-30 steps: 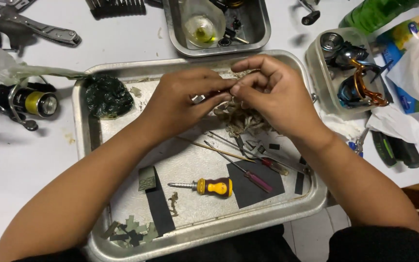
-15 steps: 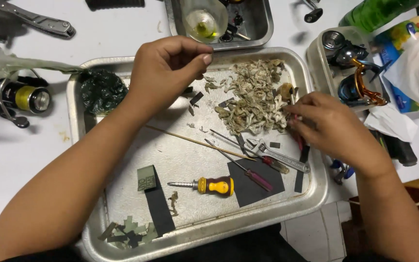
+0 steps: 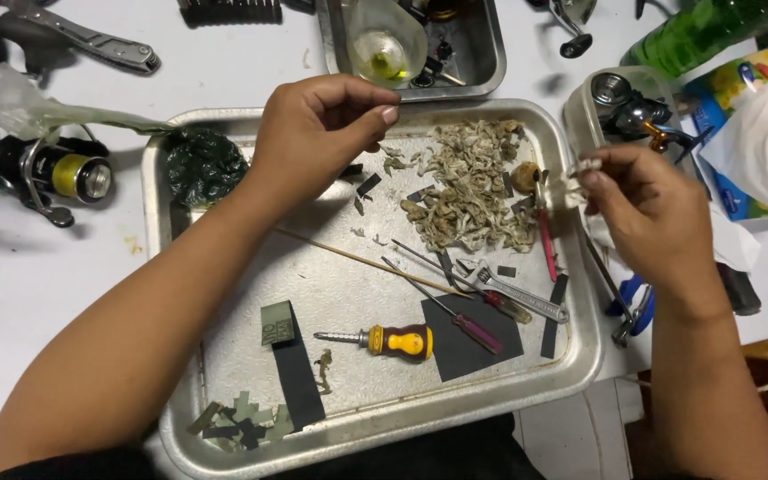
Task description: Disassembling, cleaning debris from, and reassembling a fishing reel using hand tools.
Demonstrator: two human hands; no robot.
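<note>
A large metal tray [image 3: 580, 356] lies in front of me. My left hand [image 3: 317, 129] hovers over its upper left part, thumb and forefinger pinched together; whether something small sits between them I cannot tell. My right hand [image 3: 646, 209] is at the tray's right rim and pinches a small crumpled pale scrap [image 3: 575, 178]. A heap of similar soiled scraps [image 3: 473, 191] fills the tray's upper middle. A yellow-handled stubby screwdriver [image 3: 393, 340], a red-handled screwdriver [image 3: 468, 329], a small wrench [image 3: 522, 296], a thin wooden stick [image 3: 366, 262] and black strips [image 3: 295, 378] lie on the tray floor.
A dark green crumpled wad [image 3: 204, 164] sits in the tray's top left corner. A fishing reel [image 3: 55, 173] lies left of the tray. Behind stand a smaller metal tray [image 3: 486, 53] with a clear cup, a plastic tub [image 3: 624, 107] with reel parts, a green bottle [image 3: 704, 31] and white tissue [image 3: 766, 142].
My hands were together over the scrap heap; they have separated. The left rose toward the tray's upper left, the right moved to the right rim with a scrap.
</note>
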